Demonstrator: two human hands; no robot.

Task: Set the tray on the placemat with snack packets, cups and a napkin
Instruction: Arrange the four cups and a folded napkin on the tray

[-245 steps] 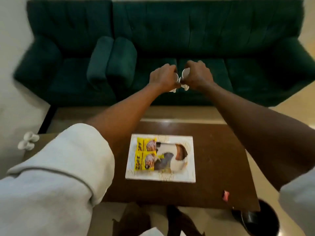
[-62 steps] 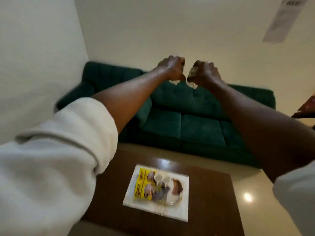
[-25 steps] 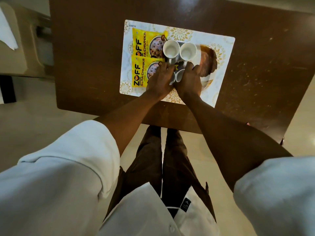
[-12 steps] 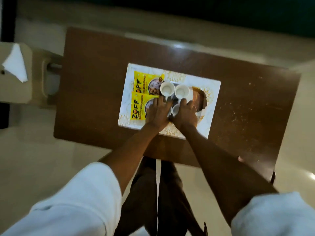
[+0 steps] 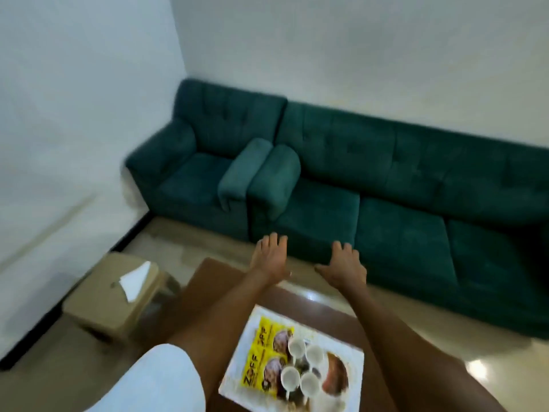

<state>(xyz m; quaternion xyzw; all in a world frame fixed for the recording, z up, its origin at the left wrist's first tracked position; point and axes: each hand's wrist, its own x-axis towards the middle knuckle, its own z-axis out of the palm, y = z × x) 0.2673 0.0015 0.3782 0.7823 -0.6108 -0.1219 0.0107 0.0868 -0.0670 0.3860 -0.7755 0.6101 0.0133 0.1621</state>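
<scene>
Hovering over the far end of the dark brown wooden table (image 5: 214, 281), both hands: left hand (image 5: 269, 257) and right hand (image 5: 344, 263), mid-frame, palms down, fingers spread wide, nothing in either. Tray looks nearly done. The oval tray w/ a brown patch (image 5: 337, 374) sits on the white patterned placemat (image 5: 326, 337), lower centre of frame. Count: 2 yellow snack packets (image 5: 261, 337) side by side at the tray's left, 4 small white cups (image 5: 297, 346) in a 2x2 cluster, 1 tray, 1 mat. Napkin's the gap: 1 white paper napkin (image 5: 135, 279) lies on the tan plastic stool (image 5: 116, 295), left of centre, well apart from the mat. Next move, I'd say: left hand goes to the stool, pinches the thin sheet by an edge, brings it to the tray w/o knocking the cups.
</scene>
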